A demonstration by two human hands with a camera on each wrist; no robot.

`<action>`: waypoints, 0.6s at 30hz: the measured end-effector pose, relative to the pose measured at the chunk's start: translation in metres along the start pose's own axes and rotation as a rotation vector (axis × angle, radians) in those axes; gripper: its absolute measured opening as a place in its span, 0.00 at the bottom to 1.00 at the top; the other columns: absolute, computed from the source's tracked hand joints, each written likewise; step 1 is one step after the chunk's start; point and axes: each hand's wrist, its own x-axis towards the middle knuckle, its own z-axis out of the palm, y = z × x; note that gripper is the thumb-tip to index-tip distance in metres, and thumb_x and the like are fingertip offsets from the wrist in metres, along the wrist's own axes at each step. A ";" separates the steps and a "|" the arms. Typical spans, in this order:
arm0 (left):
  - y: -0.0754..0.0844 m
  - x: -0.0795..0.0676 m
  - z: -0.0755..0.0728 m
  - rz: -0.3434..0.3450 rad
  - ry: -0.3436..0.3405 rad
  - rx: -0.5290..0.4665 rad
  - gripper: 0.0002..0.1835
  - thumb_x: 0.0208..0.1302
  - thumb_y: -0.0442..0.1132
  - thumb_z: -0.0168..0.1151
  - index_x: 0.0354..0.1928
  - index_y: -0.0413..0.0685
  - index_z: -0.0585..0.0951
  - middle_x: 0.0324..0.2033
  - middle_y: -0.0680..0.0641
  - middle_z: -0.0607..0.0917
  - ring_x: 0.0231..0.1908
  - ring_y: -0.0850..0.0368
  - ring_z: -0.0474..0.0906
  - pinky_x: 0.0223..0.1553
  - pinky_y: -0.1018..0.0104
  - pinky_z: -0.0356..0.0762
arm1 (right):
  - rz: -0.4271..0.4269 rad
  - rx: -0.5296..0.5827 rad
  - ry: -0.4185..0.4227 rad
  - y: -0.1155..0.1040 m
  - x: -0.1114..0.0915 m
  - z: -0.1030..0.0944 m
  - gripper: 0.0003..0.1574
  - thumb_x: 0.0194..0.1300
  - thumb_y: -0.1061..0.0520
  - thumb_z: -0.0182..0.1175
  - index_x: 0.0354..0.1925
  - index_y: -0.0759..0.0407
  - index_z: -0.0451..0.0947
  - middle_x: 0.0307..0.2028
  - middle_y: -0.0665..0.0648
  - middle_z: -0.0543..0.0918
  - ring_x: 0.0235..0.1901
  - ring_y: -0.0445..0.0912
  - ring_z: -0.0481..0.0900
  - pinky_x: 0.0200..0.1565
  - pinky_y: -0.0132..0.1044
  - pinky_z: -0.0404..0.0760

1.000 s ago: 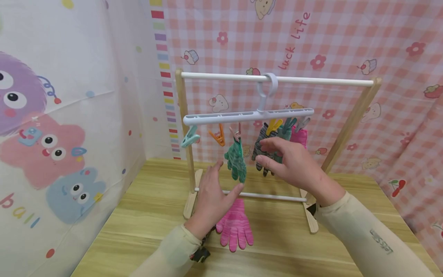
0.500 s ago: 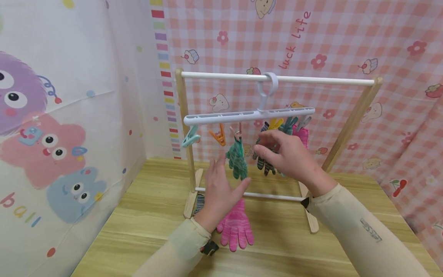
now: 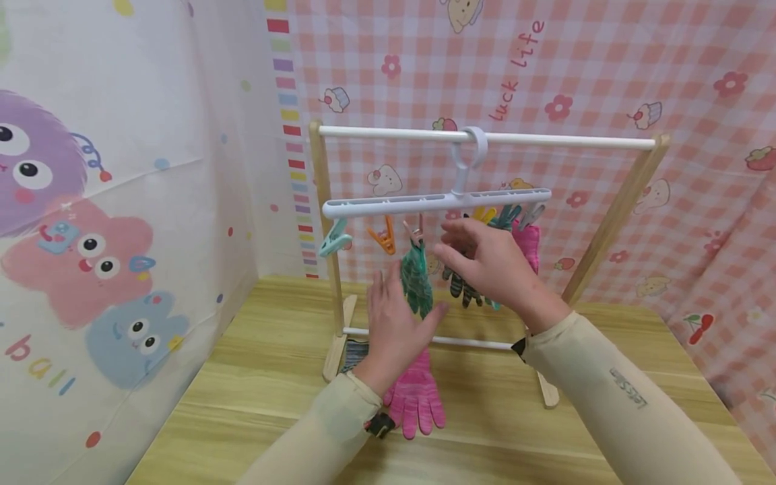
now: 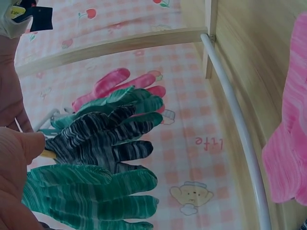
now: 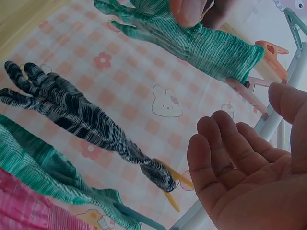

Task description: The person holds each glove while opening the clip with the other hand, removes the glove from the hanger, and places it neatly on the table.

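Observation:
A green glove [image 3: 415, 273] hangs by its cuff from a pink clip [image 3: 415, 232] on the white hanger [image 3: 388, 204]. Just in front of it, my left hand [image 3: 394, 330] is raised with its fingers extended. The fingers overlap the glove's left side; whether they touch it I cannot tell. To the right of the pink clip, my right hand [image 5: 249, 172] stays below the hanger bar, its fingers loosely bent around nothing. Behind that hand hangs a black-and-grey striped glove [image 5: 86, 110] from a yellow clip [image 5: 175, 184]. Another green glove [image 5: 53, 167] and a pink glove [image 3: 527, 242] hang beyond.
An orange clip [image 3: 383, 237] and a mint clip [image 3: 335, 238] hang left of the green glove. The hanger hooks over the white rod [image 3: 388, 135] of a wooden rack. On the table lie another pink glove [image 3: 417, 397] and a dark grey knitted piece [image 3: 355, 353].
My left hand has moved up and right toward the hanging green glove. The right hand has shifted left and slightly up, toward the pink clip.

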 end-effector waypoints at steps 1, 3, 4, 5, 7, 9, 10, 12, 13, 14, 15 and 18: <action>0.000 0.001 0.001 0.007 0.009 0.000 0.57 0.65 0.60 0.75 0.83 0.41 0.54 0.80 0.33 0.65 0.84 0.31 0.46 0.84 0.34 0.43 | 0.000 0.003 -0.001 -0.001 0.000 0.001 0.36 0.78 0.43 0.64 0.73 0.62 0.73 0.59 0.63 0.89 0.53 0.56 0.90 0.56 0.56 0.88; 0.001 0.002 0.002 0.013 0.025 0.009 0.57 0.65 0.60 0.74 0.83 0.41 0.54 0.80 0.33 0.65 0.85 0.31 0.45 0.84 0.34 0.43 | 0.002 0.011 -0.002 -0.002 0.002 0.003 0.37 0.78 0.43 0.64 0.73 0.62 0.73 0.59 0.63 0.89 0.53 0.56 0.90 0.55 0.55 0.88; 0.002 0.002 0.003 0.013 0.030 0.012 0.57 0.65 0.61 0.74 0.83 0.41 0.54 0.80 0.33 0.65 0.85 0.31 0.45 0.84 0.34 0.43 | 0.001 0.016 -0.001 -0.002 0.002 0.003 0.36 0.78 0.42 0.64 0.73 0.61 0.74 0.58 0.62 0.89 0.52 0.55 0.90 0.55 0.55 0.88; 0.002 0.003 0.003 0.013 0.035 0.012 0.57 0.65 0.61 0.73 0.83 0.41 0.54 0.80 0.33 0.65 0.85 0.31 0.44 0.84 0.34 0.43 | 0.000 0.018 -0.001 -0.002 0.003 0.004 0.36 0.78 0.42 0.64 0.73 0.61 0.74 0.58 0.62 0.89 0.52 0.55 0.90 0.55 0.55 0.89; 0.003 0.004 0.004 0.010 0.041 0.016 0.57 0.66 0.63 0.72 0.83 0.42 0.53 0.81 0.33 0.64 0.85 0.32 0.44 0.84 0.34 0.42 | -0.003 0.019 0.000 -0.003 0.005 0.006 0.36 0.78 0.42 0.64 0.73 0.60 0.74 0.59 0.62 0.89 0.52 0.55 0.90 0.54 0.54 0.89; 0.003 0.006 0.004 0.005 0.042 0.023 0.58 0.65 0.65 0.72 0.83 0.41 0.53 0.81 0.34 0.65 0.85 0.32 0.43 0.84 0.35 0.41 | -0.007 0.015 0.003 -0.003 0.006 0.007 0.35 0.78 0.42 0.64 0.73 0.59 0.74 0.58 0.61 0.89 0.51 0.54 0.90 0.54 0.53 0.89; 0.004 0.007 0.004 0.003 0.043 0.024 0.58 0.65 0.65 0.71 0.83 0.41 0.53 0.81 0.34 0.65 0.85 0.32 0.43 0.84 0.36 0.41 | -0.010 0.013 0.004 -0.004 0.007 0.008 0.35 0.78 0.43 0.64 0.73 0.59 0.75 0.58 0.61 0.89 0.51 0.54 0.89 0.53 0.53 0.89; 0.005 0.009 0.004 0.000 0.044 0.023 0.58 0.65 0.65 0.72 0.83 0.41 0.54 0.80 0.34 0.65 0.85 0.31 0.44 0.85 0.36 0.39 | -0.017 0.004 0.011 -0.005 0.009 0.008 0.35 0.78 0.43 0.64 0.72 0.60 0.75 0.58 0.61 0.89 0.50 0.54 0.90 0.52 0.53 0.88; 0.006 0.010 0.004 0.000 0.046 0.023 0.58 0.65 0.65 0.72 0.83 0.41 0.54 0.80 0.34 0.65 0.85 0.31 0.44 0.85 0.36 0.39 | -0.021 0.003 0.015 -0.005 0.010 0.009 0.34 0.78 0.43 0.64 0.72 0.60 0.75 0.57 0.62 0.89 0.49 0.54 0.90 0.52 0.53 0.89; 0.006 0.011 0.004 0.000 0.047 0.019 0.58 0.65 0.64 0.72 0.83 0.41 0.54 0.80 0.33 0.65 0.85 0.31 0.44 0.85 0.36 0.39 | -0.023 0.005 0.018 -0.006 0.011 0.009 0.34 0.78 0.43 0.64 0.72 0.60 0.75 0.57 0.62 0.90 0.49 0.54 0.90 0.51 0.53 0.89; 0.006 0.012 0.004 0.001 0.049 0.018 0.57 0.65 0.64 0.72 0.83 0.41 0.54 0.80 0.33 0.66 0.85 0.30 0.45 0.85 0.36 0.39 | -0.024 0.009 0.022 -0.006 0.011 0.010 0.34 0.78 0.43 0.64 0.71 0.61 0.75 0.57 0.62 0.89 0.48 0.54 0.90 0.50 0.53 0.89; 0.006 0.015 0.005 0.003 0.050 0.012 0.56 0.66 0.64 0.71 0.82 0.42 0.55 0.80 0.34 0.67 0.84 0.30 0.46 0.84 0.35 0.39 | -0.023 0.027 0.033 -0.008 0.014 0.013 0.32 0.78 0.44 0.64 0.70 0.60 0.76 0.57 0.62 0.89 0.49 0.54 0.90 0.50 0.53 0.89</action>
